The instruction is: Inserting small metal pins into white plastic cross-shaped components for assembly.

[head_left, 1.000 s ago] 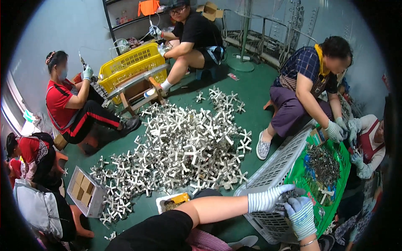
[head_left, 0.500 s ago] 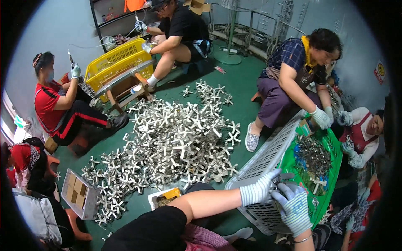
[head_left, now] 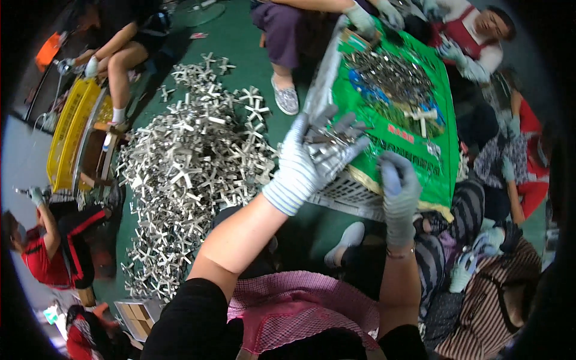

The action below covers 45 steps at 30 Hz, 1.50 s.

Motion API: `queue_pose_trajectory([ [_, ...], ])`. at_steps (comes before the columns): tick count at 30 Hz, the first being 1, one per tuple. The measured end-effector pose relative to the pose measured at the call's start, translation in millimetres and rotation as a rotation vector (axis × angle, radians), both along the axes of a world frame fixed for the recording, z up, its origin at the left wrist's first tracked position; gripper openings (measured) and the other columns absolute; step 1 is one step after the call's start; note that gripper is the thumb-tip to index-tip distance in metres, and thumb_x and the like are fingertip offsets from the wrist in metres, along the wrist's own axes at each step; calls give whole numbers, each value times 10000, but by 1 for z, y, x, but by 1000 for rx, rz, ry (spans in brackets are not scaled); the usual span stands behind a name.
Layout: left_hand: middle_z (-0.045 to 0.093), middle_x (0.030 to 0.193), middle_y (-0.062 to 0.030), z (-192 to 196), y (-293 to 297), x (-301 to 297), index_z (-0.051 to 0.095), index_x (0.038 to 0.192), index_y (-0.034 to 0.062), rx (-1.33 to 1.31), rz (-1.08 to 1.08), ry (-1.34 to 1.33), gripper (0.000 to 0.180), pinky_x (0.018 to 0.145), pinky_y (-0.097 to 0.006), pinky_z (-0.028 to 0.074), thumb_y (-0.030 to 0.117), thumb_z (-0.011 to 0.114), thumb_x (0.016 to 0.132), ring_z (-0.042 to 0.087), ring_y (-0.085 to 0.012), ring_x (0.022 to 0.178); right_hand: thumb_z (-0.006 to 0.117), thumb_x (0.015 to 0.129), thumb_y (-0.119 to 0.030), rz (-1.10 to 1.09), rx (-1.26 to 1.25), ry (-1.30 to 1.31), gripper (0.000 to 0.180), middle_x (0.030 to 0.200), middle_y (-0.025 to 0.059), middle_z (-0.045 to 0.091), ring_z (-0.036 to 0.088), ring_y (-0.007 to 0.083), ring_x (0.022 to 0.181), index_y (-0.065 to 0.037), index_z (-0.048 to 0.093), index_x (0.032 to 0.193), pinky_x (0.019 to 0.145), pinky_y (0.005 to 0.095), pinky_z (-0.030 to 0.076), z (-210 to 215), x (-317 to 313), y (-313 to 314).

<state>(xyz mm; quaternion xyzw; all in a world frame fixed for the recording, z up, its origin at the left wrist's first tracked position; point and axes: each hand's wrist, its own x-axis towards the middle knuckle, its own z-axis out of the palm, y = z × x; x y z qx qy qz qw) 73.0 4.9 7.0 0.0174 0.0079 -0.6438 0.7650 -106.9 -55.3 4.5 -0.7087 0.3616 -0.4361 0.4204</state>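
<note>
My left hand (head_left: 300,165), in a striped glove, is turned palm up and cups several small flat metal parts (head_left: 331,137). To its right my right hand (head_left: 400,198), gloved too, hangs with the fingers bent in and close together; whether they hold anything is hidden. Both hands are near the front edge of a green printed plastic sack (head_left: 429,165), spread over a grey slatted basket (head_left: 348,195). On the sack lies a heap of dark metal parts (head_left: 396,78), with a whitish branched metal piece (head_left: 423,119) at its near side.
A large pile of star-shaped metal pieces (head_left: 198,156) covers the floor to the left. Beyond it are a yellow crate (head_left: 69,132) and a box of cardboard pieces (head_left: 137,318). Co-workers sit around; one's gloved hand (head_left: 361,21) is at the sack's far edge.
The view has turned toward the sack. My left hand has rolled palm up, showing metal parts in it. My right hand has drawn apart from the left.
</note>
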Motion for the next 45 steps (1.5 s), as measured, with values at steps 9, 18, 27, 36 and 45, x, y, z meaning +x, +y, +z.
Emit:
queue_pose_trajectory([
  [9,416,1335,-226,-9,-13,-35,382,1333,65,22,50,-103,572,1061,-549,317,483,374,942,393,-426,1241,699,813,-238,124,370,174,236,674,34,632,556,71,606,-10,649,850,568,233,463,15,16,20],
  [18,457,1345,-182,-18,-16,-66,378,1349,24,98,38,-694,615,1052,-402,350,438,501,912,451,-290,1234,597,854,-292,131,190,303,262,792,167,664,646,313,701,-53,691,907,638,367,499,-11,-4,-2],
  [27,447,1361,-143,-10,-13,-56,382,1342,-20,35,-216,-648,617,1001,-333,414,175,588,795,512,-248,1173,603,811,-333,100,-48,666,299,864,166,656,634,329,779,-66,692,910,708,428,502,-2,-16,-13],
  [36,520,1276,-176,-22,-4,-55,448,1287,-12,162,-199,-450,510,991,-380,415,240,538,854,523,-275,1144,679,848,-257,221,275,379,266,695,16,625,477,25,618,9,677,855,535,239,418,-1,-10,-13],
  [45,560,1197,-184,-24,-4,-49,501,1220,10,216,-230,-170,453,947,-462,445,300,558,877,557,-301,1071,612,877,-271,240,705,168,236,628,-10,601,495,54,507,-49,689,854,465,224,392,18,-12,-10],
])
